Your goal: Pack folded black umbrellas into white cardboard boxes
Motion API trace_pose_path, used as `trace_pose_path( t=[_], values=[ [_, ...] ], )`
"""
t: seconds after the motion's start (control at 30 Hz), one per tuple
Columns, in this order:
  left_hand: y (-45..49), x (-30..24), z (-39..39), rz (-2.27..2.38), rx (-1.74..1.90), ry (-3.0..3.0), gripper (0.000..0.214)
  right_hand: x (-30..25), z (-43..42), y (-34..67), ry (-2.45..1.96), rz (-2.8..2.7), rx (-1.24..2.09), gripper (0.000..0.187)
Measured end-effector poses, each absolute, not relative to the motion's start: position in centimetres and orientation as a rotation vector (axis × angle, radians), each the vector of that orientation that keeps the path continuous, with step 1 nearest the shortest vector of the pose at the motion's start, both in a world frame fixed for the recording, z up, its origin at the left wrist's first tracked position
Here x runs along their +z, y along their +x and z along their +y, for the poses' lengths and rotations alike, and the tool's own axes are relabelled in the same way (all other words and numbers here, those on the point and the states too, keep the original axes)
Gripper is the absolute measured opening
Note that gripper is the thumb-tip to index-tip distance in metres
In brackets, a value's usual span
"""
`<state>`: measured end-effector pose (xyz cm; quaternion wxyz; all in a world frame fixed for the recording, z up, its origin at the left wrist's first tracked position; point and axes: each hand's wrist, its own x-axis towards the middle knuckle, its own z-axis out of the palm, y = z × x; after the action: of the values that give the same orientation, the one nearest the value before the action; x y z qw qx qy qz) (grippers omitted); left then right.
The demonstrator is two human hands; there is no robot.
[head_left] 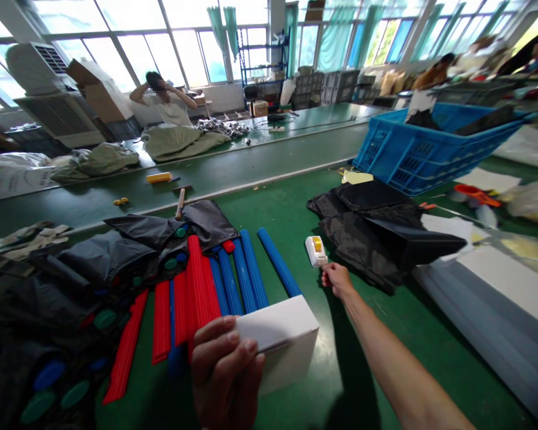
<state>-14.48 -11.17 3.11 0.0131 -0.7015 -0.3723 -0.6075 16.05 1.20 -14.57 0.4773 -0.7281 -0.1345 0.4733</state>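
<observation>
My left hand (226,370) grips a white cardboard box (280,322) close to the camera, fingers on its left end and top edge. Farther right, my right hand (337,279) reaches forward with thumb and fingers pinched at the near end of a small white tape dispenser (315,251) holding a yellow roll. What lies between those fingertips is too small to make out. Bundles of red ribbed tubes (197,280) and blue ribbed tubes (251,269) lie beyond the box, partly hidden by it. One blue tube bundle (278,261) lies apart, nearer the dispenser.
Black fabric bags (376,227) are piled right of the dispenser, before a blue plastic crate (430,143). Dark bags with round green and blue ends (72,322) fill the left. Across the table, a person (165,101) has both arms raised. A hammer (180,202) lies near the dividing edge.
</observation>
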Motion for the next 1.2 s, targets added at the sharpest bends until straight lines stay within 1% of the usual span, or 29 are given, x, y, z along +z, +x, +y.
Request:
trace_pose_path(
  t=[0.17,0.27,0.4,0.5,0.57,0.63,0.9,1.1,1.2],
  values=[
    [-14.3,3.2,-11.1,-1.203,-1.87,-2.186,0.015,-13.1,1.4,15.1,-1.835,-0.382,1.199,0.017],
    [-14.2,3.4,-11.3,-1.227,-1.872,-2.211,0.013,-10.3,-0.2,14.0,-1.743,-0.401,1.226,0.024],
    [-14.0,3.3,-11.2,-1.28,-1.848,-2.166,0.014,-2.8,-5.8,11.9,-1.474,-0.484,1.265,0.035],
    [-13.9,3.1,-10.7,-1.363,-1.825,-2.017,0.016,4.0,-10.6,9.0,-1.207,-0.577,1.357,0.035],
    [-13.8,3.0,-10.5,-1.362,-1.839,-1.968,0.017,7.4,-12.8,6.6,-1.173,-0.627,1.43,0.036],
    [-13.5,3.1,-10.9,-1.348,-1.847,-1.974,0.016,9.3,-14.1,4.4,-1.179,-0.681,1.472,0.038],
    [-12.1,3.9,-15.6,-1.281,-1.881,-2.008,0.018,10.2,-15.8,1.3,-1.325,-0.782,1.394,0.043],
    [-11.7,4.2,-16.6,-1.215,-1.915,-1.974,0.016,10.0,-17.6,1.0,-1.421,-0.762,1.372,0.044],
    [-11.5,4.2,-17.0,-1.198,-1.91,-1.979,0.019,10.0,-17.9,0.9,-1.463,-0.758,1.337,0.044]
  ],
)
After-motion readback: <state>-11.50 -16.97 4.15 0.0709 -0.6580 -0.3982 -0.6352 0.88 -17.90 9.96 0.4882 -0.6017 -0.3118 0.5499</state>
